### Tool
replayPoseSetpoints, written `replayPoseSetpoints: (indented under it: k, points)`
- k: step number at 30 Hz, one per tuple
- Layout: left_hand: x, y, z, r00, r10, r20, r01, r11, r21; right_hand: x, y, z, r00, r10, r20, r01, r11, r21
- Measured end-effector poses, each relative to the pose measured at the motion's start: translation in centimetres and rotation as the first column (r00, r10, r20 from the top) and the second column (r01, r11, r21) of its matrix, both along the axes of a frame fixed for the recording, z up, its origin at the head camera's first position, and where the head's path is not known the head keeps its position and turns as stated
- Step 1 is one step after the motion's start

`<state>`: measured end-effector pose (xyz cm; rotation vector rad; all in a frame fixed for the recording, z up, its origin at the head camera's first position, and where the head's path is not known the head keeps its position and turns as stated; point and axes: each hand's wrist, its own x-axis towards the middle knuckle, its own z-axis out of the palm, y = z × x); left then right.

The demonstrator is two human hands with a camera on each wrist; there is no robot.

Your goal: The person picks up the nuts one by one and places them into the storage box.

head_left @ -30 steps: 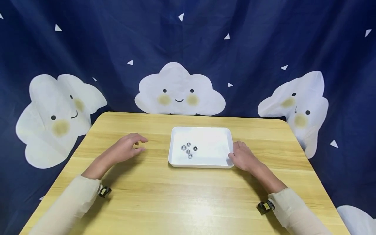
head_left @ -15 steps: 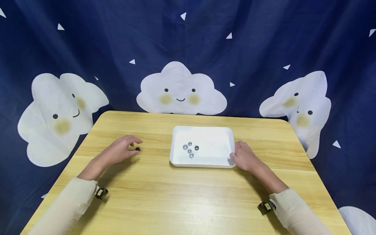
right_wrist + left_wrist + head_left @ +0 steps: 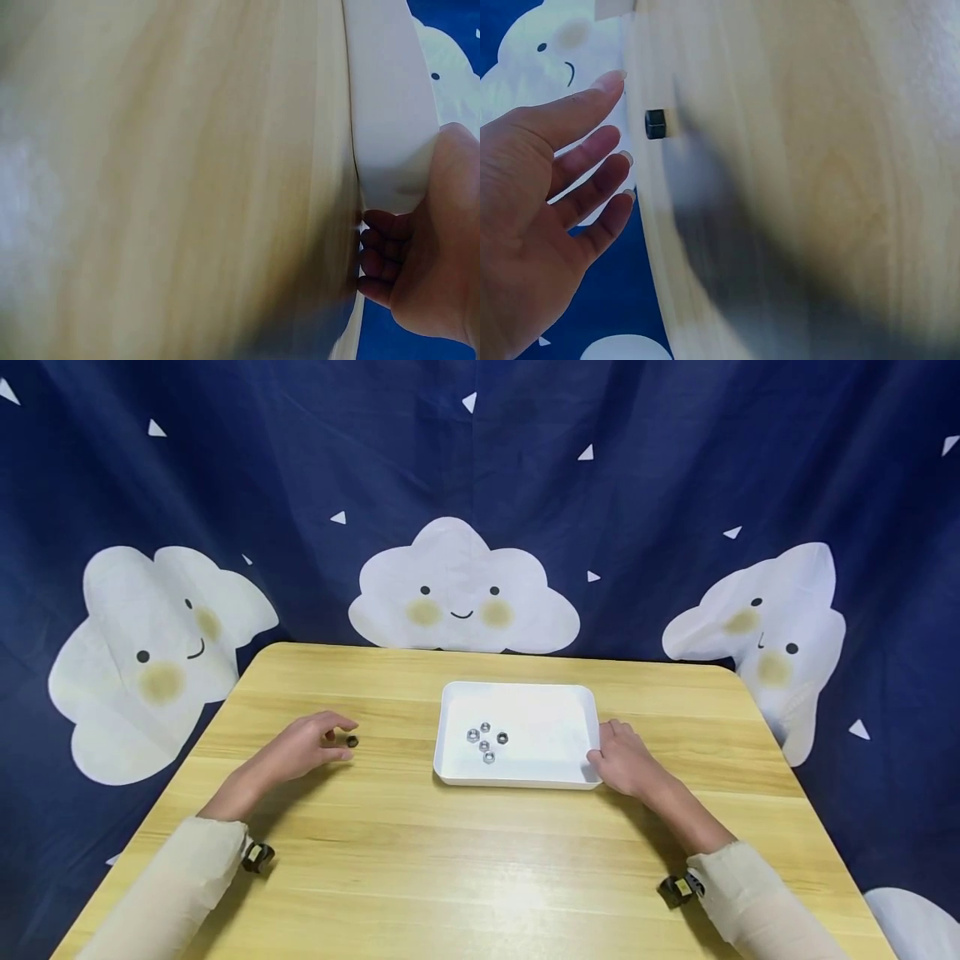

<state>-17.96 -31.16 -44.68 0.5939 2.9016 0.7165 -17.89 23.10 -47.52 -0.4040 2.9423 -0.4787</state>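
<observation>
A small black hex nut lies on the wooden table, just beyond the fingertips of my left hand. That hand holds nothing; its thumb and fingers are spread apart with a gap between them. On the other side, my right hand grips the right end of a shallow white tray, thumb over the rim and fingers curled at its outside. Inside the tray's left half sit several silver nuts and a darker nut.
The light wooden table has rounded far corners. Behind it hangs a dark blue curtain printed with white clouds. Dark wrist-worn devices sit at both cream sleeve cuffs.
My left hand has drawn back to the left. The black nut, out of sight one second ago, now shows on the table. My right hand stays on the tray.
</observation>
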Motion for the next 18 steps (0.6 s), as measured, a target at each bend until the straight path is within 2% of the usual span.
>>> replayPoseSetpoints:
  k: [12, 18]
  points:
    - [-0.9, -0.6, -1.7, 0.998, 0.013, 0.055, -0.014, 1.0, 0.006, 0.0, -0.1, 0.0, 1.0, 0.001, 0.006, -0.001, 1.0, 0.002]
    - [-1.3, -0.6, -2.3, 0.999, -0.004, 0.053, 0.004, 1.0, 0.012, 0.0, -0.1, 0.1, 1.0, -0.001, 0.006, 0.001, 1.0, 0.003]
